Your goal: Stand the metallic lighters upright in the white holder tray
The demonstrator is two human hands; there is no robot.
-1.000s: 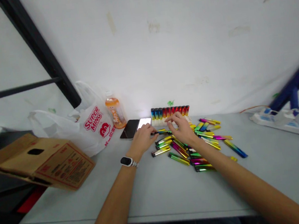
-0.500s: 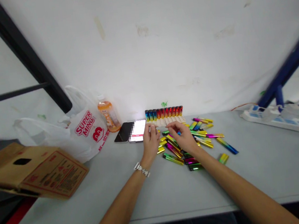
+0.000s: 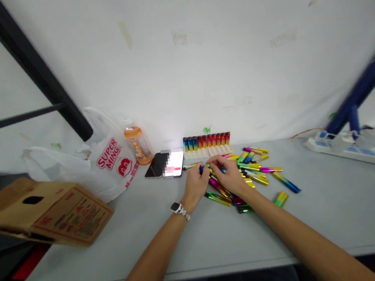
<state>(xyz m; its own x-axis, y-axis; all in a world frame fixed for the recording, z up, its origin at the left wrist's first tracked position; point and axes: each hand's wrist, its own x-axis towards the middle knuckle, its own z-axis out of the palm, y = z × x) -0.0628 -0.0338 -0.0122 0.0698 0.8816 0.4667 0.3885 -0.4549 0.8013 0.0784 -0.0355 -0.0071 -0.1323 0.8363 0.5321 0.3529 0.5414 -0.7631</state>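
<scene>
My left hand (image 3: pixel 196 185), with a silver watch on the wrist, is closed with a small dark blue item between thumb and fingers, probably a lighter end. My right hand (image 3: pixel 228 175) is closed close beside it, its fingertips at the pile; what it grips is too small to make out. Several shiny multicoloured lighters (image 3: pixel 218 198) lie loose under and around both hands. Behind them a white slotted tray (image 3: pixel 205 153) holds an upright back row of lighters (image 3: pixel 210 141), blue at the left and red towards the right. The slots in front show bare.
Left of the tray lie two phones (image 3: pixel 157 165), one lit. Further left stand an orange drink bottle (image 3: pixel 138 145), a white plastic bag (image 3: pixel 103 180) and an open cardboard box (image 3: pixel 71 215). A power strip (image 3: pixel 352 152) lies at the right.
My left hand has moved right and slightly down, my right hand a little down, so they are now nearly touching. A dark blue item now shows at my left fingertips.
</scene>
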